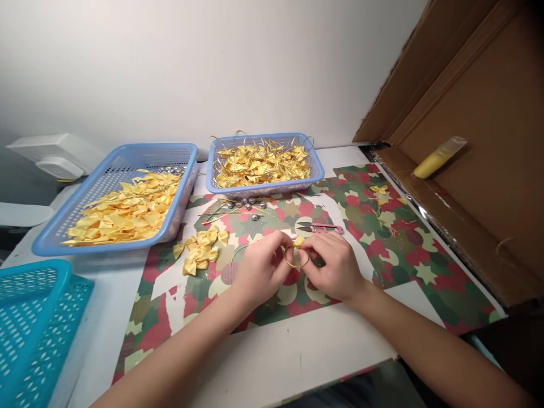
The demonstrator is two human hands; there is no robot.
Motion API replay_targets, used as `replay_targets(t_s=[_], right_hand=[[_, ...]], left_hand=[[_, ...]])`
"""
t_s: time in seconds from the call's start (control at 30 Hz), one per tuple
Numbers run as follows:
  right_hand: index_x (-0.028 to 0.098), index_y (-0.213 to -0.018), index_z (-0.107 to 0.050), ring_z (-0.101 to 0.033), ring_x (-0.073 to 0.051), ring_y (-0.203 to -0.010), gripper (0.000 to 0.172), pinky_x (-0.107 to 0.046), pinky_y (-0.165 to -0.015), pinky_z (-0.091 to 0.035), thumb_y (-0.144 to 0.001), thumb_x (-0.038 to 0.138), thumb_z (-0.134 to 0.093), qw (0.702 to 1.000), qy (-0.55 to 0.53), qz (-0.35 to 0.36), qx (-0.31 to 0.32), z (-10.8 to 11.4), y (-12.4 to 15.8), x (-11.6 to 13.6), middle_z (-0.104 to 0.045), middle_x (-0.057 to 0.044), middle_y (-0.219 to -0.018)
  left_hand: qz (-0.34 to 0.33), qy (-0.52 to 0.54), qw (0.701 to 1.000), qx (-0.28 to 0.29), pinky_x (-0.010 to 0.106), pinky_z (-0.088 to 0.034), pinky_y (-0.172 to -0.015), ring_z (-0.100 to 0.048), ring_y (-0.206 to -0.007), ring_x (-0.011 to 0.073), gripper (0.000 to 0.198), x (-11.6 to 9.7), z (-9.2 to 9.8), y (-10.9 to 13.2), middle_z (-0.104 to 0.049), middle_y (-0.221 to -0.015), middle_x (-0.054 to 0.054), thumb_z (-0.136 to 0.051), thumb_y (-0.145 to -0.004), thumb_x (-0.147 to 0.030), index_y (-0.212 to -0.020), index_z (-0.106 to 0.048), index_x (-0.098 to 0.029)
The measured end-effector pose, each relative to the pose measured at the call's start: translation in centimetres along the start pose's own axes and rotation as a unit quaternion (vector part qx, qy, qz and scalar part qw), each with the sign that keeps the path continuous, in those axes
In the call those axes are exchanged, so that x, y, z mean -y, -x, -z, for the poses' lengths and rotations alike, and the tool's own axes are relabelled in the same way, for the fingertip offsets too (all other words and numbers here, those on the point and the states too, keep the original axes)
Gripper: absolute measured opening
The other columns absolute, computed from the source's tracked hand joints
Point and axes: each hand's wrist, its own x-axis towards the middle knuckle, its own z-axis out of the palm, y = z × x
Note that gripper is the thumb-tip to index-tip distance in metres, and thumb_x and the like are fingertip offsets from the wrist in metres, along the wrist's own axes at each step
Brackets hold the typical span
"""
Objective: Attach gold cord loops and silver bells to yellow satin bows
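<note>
My left hand (264, 263) pinches one side of a looped gold cord (297, 266) between thumb and fingertips. My right hand (334, 262) is closed on the cord's other side, close to a small yellow ribbon bow (299, 241) at the top of the loop. Which fingers touch the bow is partly hidden. Just beyond the hands lie thread snips (321, 227) with pink handles. Several loose yellow bows (202, 249) lie left of my left hand. Silver bells (249, 205) and cut gold cords (216, 213) rest farther back.
A blue basket (111, 245) of yellow bows stands at the left, another blue basket (266, 187) of corded bows at the back. A teal basket (51, 340) fills the front left. Cardboard (467, 113) walls the right side, with a yellow-filled tube (440, 157) against it.
</note>
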Motion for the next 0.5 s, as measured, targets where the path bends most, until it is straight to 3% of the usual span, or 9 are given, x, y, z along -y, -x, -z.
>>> replay_targets(t_s=[0.17,0.3,0.5], right_hand=[[0.018,-0.074,-0.054,-0.047,-0.014,-0.058,0.011,-0.030,-0.064,-0.031,-0.084,0.018,-0.049,0.999,0.015,-0.022,0.018,-0.01,0.04,-0.11,-0.053,0.001,-0.059],[0.018,-0.070,-0.052,-0.048,-0.015,-0.058,0.017,-0.030,-0.063,-0.029,-0.085,0.016,-0.045,0.999,0.011,-0.008,0.039,0.02,0.10,-0.27,-0.055,0.000,-0.059],[0.019,-0.060,-0.045,-0.042,-0.013,-0.054,0.022,-0.029,-0.059,-0.027,-0.081,0.013,-0.045,0.999,0.011,0.003,0.031,-0.24,0.15,-0.45,-0.049,0.002,-0.053]], left_hand=[[-0.022,0.005,1.000,-0.019,0.024,-0.042,-0.058,-0.052,-0.059,0.0117,0.009,-0.07,-0.21,0.21,-0.058,-0.069,-0.002,-0.047,-0.087,-0.017,-0.079,-0.048,-0.021],[-0.042,-0.015,0.999,-0.014,0.024,-0.041,-0.059,-0.051,-0.060,0.0119,0.011,-0.26,-0.14,0.08,-0.058,-0.069,-0.002,-0.046,-0.086,-0.015,-0.078,-0.048,-0.021],[-0.046,-0.033,0.998,0.004,0.025,-0.041,-0.060,-0.050,-0.062,0.0134,0.011,-0.02,-0.41,0.06,-0.057,-0.071,-0.001,-0.046,-0.087,-0.017,-0.077,-0.046,-0.021]])
